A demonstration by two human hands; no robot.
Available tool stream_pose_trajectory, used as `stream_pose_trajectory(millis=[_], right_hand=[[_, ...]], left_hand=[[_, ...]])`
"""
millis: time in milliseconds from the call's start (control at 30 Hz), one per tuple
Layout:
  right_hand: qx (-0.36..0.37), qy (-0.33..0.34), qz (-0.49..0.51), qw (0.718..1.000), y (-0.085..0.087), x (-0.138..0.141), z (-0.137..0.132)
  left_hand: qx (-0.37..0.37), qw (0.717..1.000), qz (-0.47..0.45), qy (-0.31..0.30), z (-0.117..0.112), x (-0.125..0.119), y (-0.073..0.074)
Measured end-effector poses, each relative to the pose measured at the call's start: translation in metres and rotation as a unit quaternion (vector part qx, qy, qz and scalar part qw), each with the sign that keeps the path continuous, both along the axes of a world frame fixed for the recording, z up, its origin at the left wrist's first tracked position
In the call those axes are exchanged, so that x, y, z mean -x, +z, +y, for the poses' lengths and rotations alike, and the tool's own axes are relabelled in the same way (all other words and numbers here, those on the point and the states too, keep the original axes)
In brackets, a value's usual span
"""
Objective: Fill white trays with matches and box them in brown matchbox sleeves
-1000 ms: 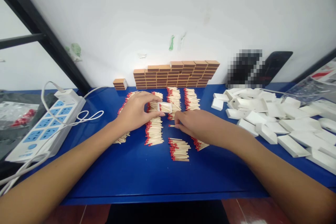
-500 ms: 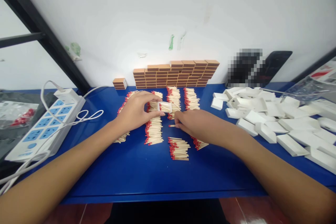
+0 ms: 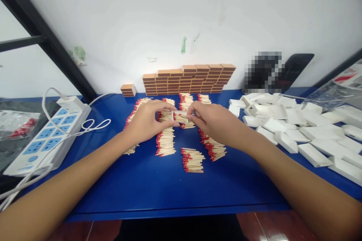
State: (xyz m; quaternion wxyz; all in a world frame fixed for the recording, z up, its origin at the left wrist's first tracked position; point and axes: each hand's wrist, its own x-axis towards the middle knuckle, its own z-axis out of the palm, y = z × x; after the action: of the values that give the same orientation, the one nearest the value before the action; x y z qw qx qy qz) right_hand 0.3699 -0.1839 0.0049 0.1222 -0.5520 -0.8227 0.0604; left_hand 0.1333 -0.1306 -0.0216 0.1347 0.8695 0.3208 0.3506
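My left hand (image 3: 145, 120) pinches a small white matchbox tray (image 3: 179, 115) with red-tipped matches in it, held just above the blue table (image 3: 147, 184). My right hand (image 3: 210, 118) meets the tray from the right, fingers closed on its end and on matches there. Rows of loose red-tipped matches (image 3: 192, 160) lie on the table under and around both hands.
A wall of stacked brown matchboxes (image 3: 188, 79) stands at the back, with one small stack (image 3: 128, 90) to its left. Several white empty box sleeves (image 3: 294, 128) are heaped on the right. A white and blue power strip (image 3: 48, 133) with cables lies on the left.
My right hand has lifted from the matches on the table and moved up and left to the tray in my left hand. The left hand has barely moved.
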Motion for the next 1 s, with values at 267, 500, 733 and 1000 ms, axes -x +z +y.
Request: stream_pose_trajectory(millis=[267, 500, 733, 1000], right_hand=[[-0.034, 0.001, 0.082, 0.996, -0.011, 0.005, 0.002], [-0.054, 0.015, 0.062, 0.997, -0.016, 0.006, 0.003], [-0.093, 0.023, 0.083, 0.992, -0.016, 0.000, 0.006], [0.024, 0.044, -0.013, 0.999, -0.009, -0.010, 0.012]], left_hand=[[0.040, 0.999, -0.035, -0.007, -0.006, -0.004, 0.001], [0.031, 0.999, -0.036, -0.014, -0.007, -0.005, 0.004], [0.036, 0.999, -0.039, 0.007, -0.004, -0.002, 0.003], [0.012, 0.999, -0.037, 0.037, 0.003, 0.001, 0.002]])
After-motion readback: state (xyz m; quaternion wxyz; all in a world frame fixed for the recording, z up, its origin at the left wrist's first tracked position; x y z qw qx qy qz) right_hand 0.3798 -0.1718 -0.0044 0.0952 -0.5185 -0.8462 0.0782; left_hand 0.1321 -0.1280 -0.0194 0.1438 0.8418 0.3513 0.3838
